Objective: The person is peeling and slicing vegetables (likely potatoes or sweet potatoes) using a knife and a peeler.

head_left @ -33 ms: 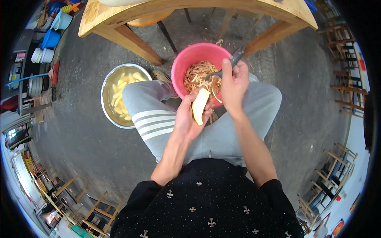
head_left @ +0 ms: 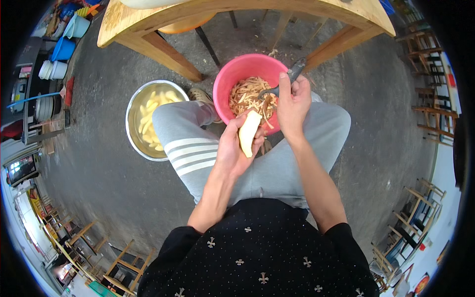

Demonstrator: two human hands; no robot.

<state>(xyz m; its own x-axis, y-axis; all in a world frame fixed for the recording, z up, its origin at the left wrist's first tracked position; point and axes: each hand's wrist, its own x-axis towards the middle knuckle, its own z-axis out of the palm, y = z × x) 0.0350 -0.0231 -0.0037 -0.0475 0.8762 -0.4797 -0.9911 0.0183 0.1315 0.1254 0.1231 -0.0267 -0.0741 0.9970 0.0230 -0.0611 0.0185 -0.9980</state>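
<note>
The floor [head_left: 89, 198] is grey, stained concrete, and a pale wooden table [head_left: 148, 34] stands at the top of the view with its slanted legs reaching down to it. Wooden chairs [head_left: 425, 119] line the right wall, more chairs crowd the lower left, and blue and white tubs [head_left: 62, 49] are stacked in the upper left corner.

The person sits with knees in grey striped trousers. The left hand [head_left: 232, 148] grips a peeled pale-yellow vegetable piece [head_left: 248, 132] over the near rim of a pink bowl [head_left: 232, 74]. Its long axis runs nearly upright in the picture, leaning slightly right, with the narrower end toward the bowl. Its surface is smooth, creamy and bare of skin (one long face looks cut flat).

The right hand [head_left: 293, 101] is clenched around a dark-handled peeler [head_left: 282, 85], its head over the bowl's heap of tan peelings [head_left: 247, 96].

On the floor beside the left knee sits a steel bowl [head_left: 133, 133] of peeled pale pieces.
</note>
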